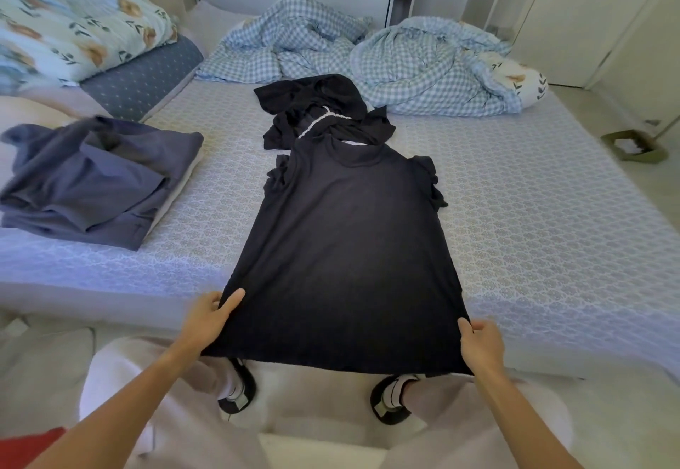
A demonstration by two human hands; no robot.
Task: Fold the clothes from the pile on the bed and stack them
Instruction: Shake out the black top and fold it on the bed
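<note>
dark navy sleeveless ruffle-shouldered top [346, 248] lies flat on the pale patterned mattress [533, 218], hem overhanging the near edge; left hand [206, 317] and right hand [482, 343] each pinch a hem corner. uneven pull could skew it or drag it onto the crumpled black pile [323, 111] touching its collar. folded grey-blue stack [95, 178] left, checked blue duvet [368, 56] behind, white wardrobe doors [574, 8] right.

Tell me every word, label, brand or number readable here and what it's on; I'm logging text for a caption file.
None can be read. The black top held by the left hand and right hand shows no print; its neck label is too small to read.
</note>
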